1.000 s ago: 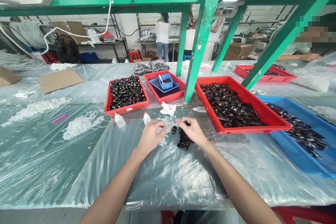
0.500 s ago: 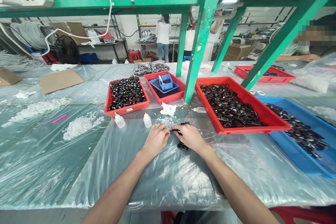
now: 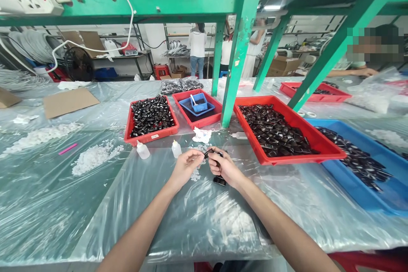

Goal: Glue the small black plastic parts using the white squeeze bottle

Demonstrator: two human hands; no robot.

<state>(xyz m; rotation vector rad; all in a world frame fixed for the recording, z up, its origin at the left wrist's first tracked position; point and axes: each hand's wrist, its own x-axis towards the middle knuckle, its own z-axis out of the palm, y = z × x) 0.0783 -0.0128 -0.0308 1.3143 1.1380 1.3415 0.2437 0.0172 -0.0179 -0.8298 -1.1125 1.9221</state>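
Just above the plastic-covered table, a small glossy black part (image 3: 208, 153) is pinched between my two hands. The thumb and fingertips of my left hand (image 3: 185, 168) close on its left end. My right hand (image 3: 225, 168) has its fingers curled around the other side, and more black shows between those fingers. Below my right hand lies another black piece (image 3: 219, 180) on the plastic sheet. Small white bits (image 3: 195, 174) are scattered under and behind my hands, and a crumpled white tissue (image 3: 202, 135) lies behind them.
A red tray (image 3: 126, 136) of black parts stands back left, a larger red tray (image 3: 304, 160) right, overlapping a blue tray (image 3: 353, 197). Two squeeze bottles, one of them nearer (image 3: 176, 149), stand left of my hands. A green post (image 3: 230, 106) rises behind.
My hands have lifted and turned, so the black part shows between the fingertips. More white bits now show between and below my hands. The view has shifted slightly.
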